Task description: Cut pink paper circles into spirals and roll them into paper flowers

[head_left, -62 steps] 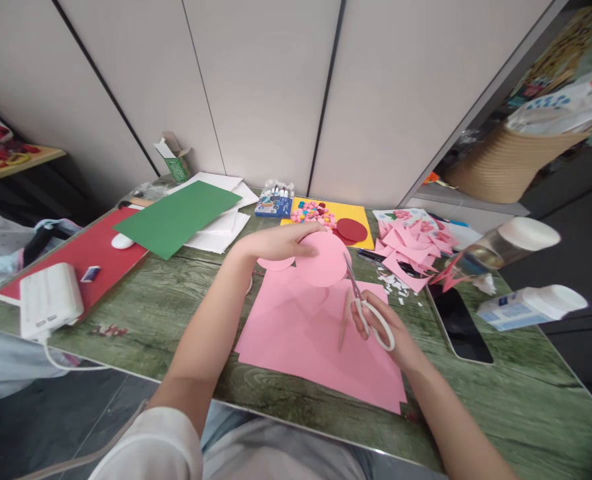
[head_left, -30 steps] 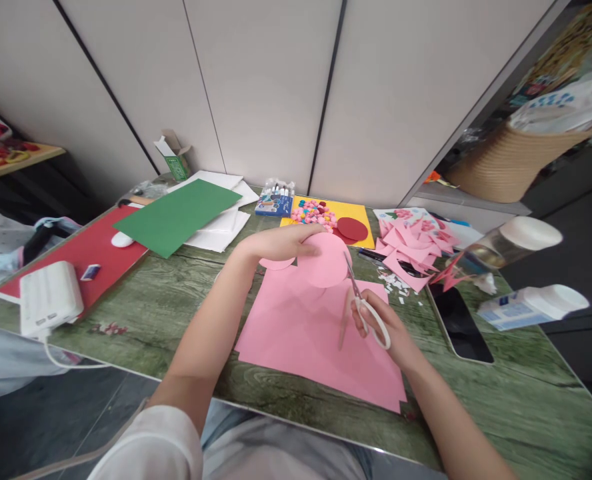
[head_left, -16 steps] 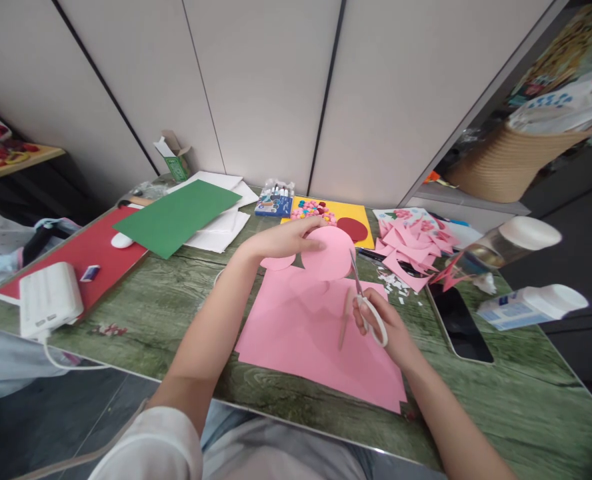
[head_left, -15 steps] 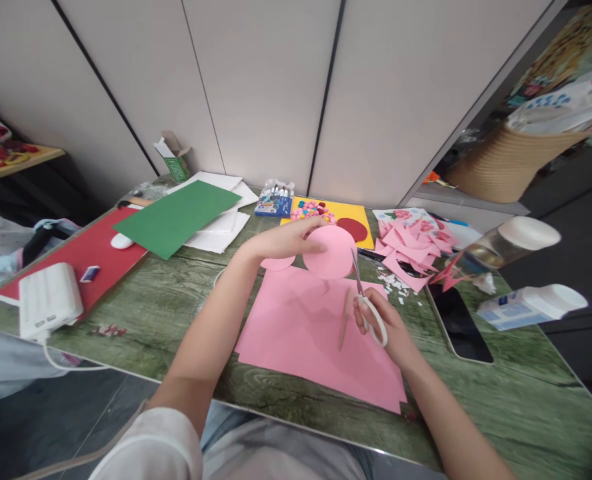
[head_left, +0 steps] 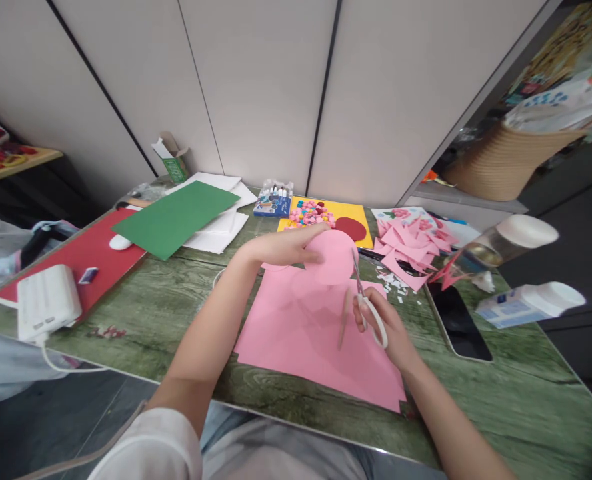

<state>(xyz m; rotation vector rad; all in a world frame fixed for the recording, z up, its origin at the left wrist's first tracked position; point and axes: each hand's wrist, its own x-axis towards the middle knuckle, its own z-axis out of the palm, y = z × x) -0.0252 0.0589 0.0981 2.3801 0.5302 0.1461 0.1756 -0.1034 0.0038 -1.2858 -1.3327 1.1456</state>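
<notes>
Between the thumb and fingers of my left hand (head_left: 299, 245) is a round pink paper disc (head_left: 333, 259), held above the table. My right hand (head_left: 383, 327) is closed round the white handles of a pair of scissors (head_left: 373, 320), whose blades point up to the disc's right edge. Large sheets of pink paper (head_left: 306, 347) lie under both hands, with a thin brownish stick (head_left: 345, 319) on top. Partly hidden behind my left hand is the edge of another pink paper piece.
Pink paper scraps (head_left: 410, 241) and a phone (head_left: 459, 320) lie to the right, near a white bottle (head_left: 531, 303). Behind stand a marker box (head_left: 273, 200) and a yellow sheet (head_left: 359, 213) with a dark red disc (head_left: 350, 229). Green paper (head_left: 176, 217) and a white power bank (head_left: 49, 300) are left.
My left hand has turned slightly on the pink disc, and its fingers sit a little lower and further behind it. The scissors stay at the disc's right edge.
</notes>
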